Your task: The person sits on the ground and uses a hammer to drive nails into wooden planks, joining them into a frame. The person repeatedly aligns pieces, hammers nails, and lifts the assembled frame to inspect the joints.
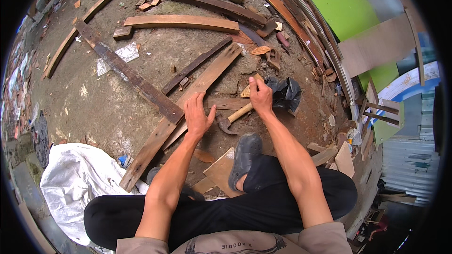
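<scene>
My left hand (197, 115) lies flat, fingers spread, on a long brown wooden plank (214, 70) that runs diagonally across the dirt ground. My right hand (260, 95) pinches a small wedge-shaped wood piece (246, 90) between thumb and fingers, just right of the plank. A claw hammer (230, 120) with a wooden handle lies on the ground between the two hands, its dark head pointing toward me. Neither hand touches it. My foot in a dark clog (244, 156) rests just below the hammer.
A dark plank (127, 73) crosses the long one. Curved boards (181, 21) and wood scraps lie farther off. A black plastic bag (286, 93) sits right of my right hand. A white sack (75, 178) lies at lower left, with green panels (336, 0) at upper right.
</scene>
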`<state>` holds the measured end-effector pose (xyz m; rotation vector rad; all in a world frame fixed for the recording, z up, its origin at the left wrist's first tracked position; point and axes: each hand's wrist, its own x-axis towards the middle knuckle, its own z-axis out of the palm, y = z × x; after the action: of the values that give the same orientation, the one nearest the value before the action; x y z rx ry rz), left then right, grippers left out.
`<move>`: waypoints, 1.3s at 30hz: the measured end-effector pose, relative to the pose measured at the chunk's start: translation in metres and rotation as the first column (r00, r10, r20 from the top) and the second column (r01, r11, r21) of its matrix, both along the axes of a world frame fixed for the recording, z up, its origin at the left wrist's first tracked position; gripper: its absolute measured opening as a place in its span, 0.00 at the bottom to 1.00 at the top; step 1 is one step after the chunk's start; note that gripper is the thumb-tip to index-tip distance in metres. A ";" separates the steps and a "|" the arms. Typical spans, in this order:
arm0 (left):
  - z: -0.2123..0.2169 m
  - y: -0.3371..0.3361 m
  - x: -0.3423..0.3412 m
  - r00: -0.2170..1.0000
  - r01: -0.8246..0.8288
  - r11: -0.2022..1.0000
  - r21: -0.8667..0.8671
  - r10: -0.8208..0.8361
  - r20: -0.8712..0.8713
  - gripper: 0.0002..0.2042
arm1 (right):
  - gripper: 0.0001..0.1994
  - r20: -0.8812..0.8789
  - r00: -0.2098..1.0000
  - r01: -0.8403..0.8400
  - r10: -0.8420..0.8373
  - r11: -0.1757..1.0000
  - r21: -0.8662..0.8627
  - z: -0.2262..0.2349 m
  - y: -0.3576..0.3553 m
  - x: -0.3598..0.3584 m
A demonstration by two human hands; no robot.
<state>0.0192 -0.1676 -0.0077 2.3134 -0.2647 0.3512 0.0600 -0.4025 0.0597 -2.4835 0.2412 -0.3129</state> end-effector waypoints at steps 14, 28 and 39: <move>0.001 -0.025 -0.007 0.992 0.070 0.988 -0.136 -0.083 -0.092 0.20 | 0.15 -0.421 0.804 0.344 -0.420 0.906 -0.248 -0.074 -0.193 -0.026; 0.001 -0.015 -0.033 0.949 0.023 0.996 -0.087 -0.049 -0.311 0.20 | 0.34 -0.259 0.821 0.473 -0.510 0.860 -0.192 -0.152 -0.228 -0.006; -0.001 -0.006 -0.040 0.930 0.000 0.996 -0.091 -0.033 -0.365 0.20 | 0.31 -0.318 0.811 0.366 -0.491 0.850 -0.378 -0.166 -0.227 0.001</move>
<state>-0.0208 -0.1731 -0.0083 2.2338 -0.0796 -0.0806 0.0609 -0.6292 -0.1066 -2.7551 1.0204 -0.0060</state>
